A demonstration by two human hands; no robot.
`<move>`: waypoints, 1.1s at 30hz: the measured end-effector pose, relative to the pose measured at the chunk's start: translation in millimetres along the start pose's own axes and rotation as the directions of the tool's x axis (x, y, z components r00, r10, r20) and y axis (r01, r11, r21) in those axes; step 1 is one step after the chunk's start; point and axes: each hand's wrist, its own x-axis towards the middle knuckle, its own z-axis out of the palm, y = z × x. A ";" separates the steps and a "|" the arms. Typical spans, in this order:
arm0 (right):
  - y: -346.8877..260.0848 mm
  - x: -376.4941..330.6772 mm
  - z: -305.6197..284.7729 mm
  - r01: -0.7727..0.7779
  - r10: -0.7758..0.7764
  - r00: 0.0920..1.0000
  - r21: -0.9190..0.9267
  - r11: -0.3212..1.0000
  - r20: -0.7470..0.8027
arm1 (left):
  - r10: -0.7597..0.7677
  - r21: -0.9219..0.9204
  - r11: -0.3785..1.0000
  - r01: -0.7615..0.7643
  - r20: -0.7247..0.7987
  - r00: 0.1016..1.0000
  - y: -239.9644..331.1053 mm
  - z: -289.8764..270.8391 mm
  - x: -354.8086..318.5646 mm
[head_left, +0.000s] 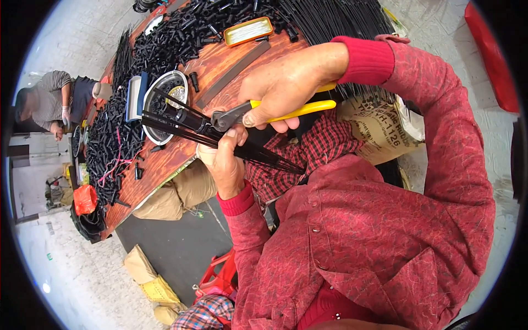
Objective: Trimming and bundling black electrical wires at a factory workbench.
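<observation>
My left hand [223, 159] is closed round a bundle of thin black rods [269, 158], which slants from above the table edge down toward my lap. My right hand [286, 91] grips pliers with yellow handles [308, 109]. Their grey jaws [228, 118] rest at the bundle, just above my left fingers. What lies between the jaws is hidden. Just beyond the rods stands an oval metal bowl [184, 82] with black pieces and a small round container in it.
Heaps of black tubular parts [170, 44] cover much of the reddish wooden table [165, 170]. A yellow-rimmed tray [247, 32], a flat dark bar [234, 74] and long black rods [324, 27] lie there. A sack [379, 129] stands at right. Another person [49, 102] is at far left.
</observation>
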 end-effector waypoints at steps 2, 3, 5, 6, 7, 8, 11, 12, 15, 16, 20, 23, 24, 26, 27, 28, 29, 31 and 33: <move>-0.8 0.5 -1.5 -0.033 0.031 0.999 0.035 0.999 0.042 | 0.008 0.017 1.000 -0.008 -0.003 1.000 -0.1 -1.2 -0.7; -1.8 0.4 -2.3 -0.032 0.030 0.999 0.035 0.999 0.040 | 0.014 0.031 0.999 -0.014 -0.007 1.000 0.1 -1.8 -1.1; -3.3 0.1 -4.1 -0.032 0.032 0.997 -0.003 0.999 0.065 | 0.017 0.025 1.000 -0.017 -0.006 1.000 -1.1 -2.5 -1.5; -3.8 0.0 -4.8 -0.033 0.033 0.997 -0.002 0.999 0.064 | 0.020 0.018 1.000 -0.020 -0.007 1.000 -2.0 -2.5 -1.7; -4.6 -0.4 -5.5 -0.038 0.039 0.997 -0.016 0.999 0.072 | 0.019 0.017 1.000 -0.019 -0.004 1.000 -2.2 -1.7 -1.7; -6.3 -1.0 -5.7 -0.042 0.045 0.996 -0.032 0.999 0.082 | 0.032 0.039 0.999 -0.033 0.005 0.999 -1.1 -0.7 -2.5; -15.3 -6.6 -3.5 -0.075 0.079 0.996 -0.083 0.994 0.049 | 0.041 0.074 0.996 -0.040 -0.002 0.999 1.2 0.9 -7.1; -16.5 -6.8 -3.1 -0.073 0.077 0.996 -0.083 0.994 0.050 | 0.036 0.088 0.996 -0.034 -0.020 0.999 2.0 1.1 -9.2; -16.3 -7.9 -0.9 -0.054 0.058 0.997 -0.092 0.994 0.051 | 0.032 0.141 0.990 -0.028 -0.029 0.999 0.7 2.9 -13.1; -15.5 -7.8 0.8 -0.047 0.053 0.998 -0.111 0.993 0.045 | 0.029 0.139 0.990 -0.025 -0.027 0.999 0.3 5.1 -15.0; -11.4 -1.6 3.7 0.003 -0.001 1.000 -0.173 0.985 0.011 | 0.102 0.239 0.968 -0.080 -0.085 0.991 -2.0 10.3 -17.6; 4.6 9.4 12.3 0.021 -0.033 0.998 -0.224 0.974 -0.052 | 0.116 0.271 0.960 -0.075 -0.137 0.984 -14.2 12.8 -9.2; 3.9 18.1 21.0 0.060 -0.126 0.980 -0.380 0.923 -0.152 | 0.129 0.314 0.947 -0.064 -0.191 0.973 -4.8 12.2 -9.5; 7.0 24.5 30.0 0.111 -0.242 0.938 -0.445 0.889 -0.250 | 0.116 0.203 0.976 -0.080 -0.168 0.979 1.4 3.1 -4.4; 9.9 26.1 29.5 0.146 -0.279 0.922 -0.426 0.893 -0.268 | 0.084 0.079 0.994 -0.074 -0.135 0.987 1.2 0.2 -0.9; 12.6 25.0 26.4 0.151 -0.285 0.921 -0.429 0.891 -0.266 | 0.069 0.068 0.996 -0.059 -0.145 0.987 2.5 -0.4 1.1; 10.1 20.2 23.4 0.165 -0.228 0.950 -0.277 0.946 -0.214 | 0.069 0.070 0.996 -0.059 -0.146 0.987 1.0 -2.4 0.2; 6.9 17.1 17.7 0.163 -0.181 0.972 -0.124 0.979 -0.152 | 0.062 0.025 0.998 -0.060 -0.117 0.991 -1.4 -5.7 -0.3; 8.5 14.2 16.2 0.123 -0.151 0.979 -0.194 0.973 -0.136 | 0.063 0.018 0.998 -0.061 -0.133 0.989 -2.1 -3.1 -1.7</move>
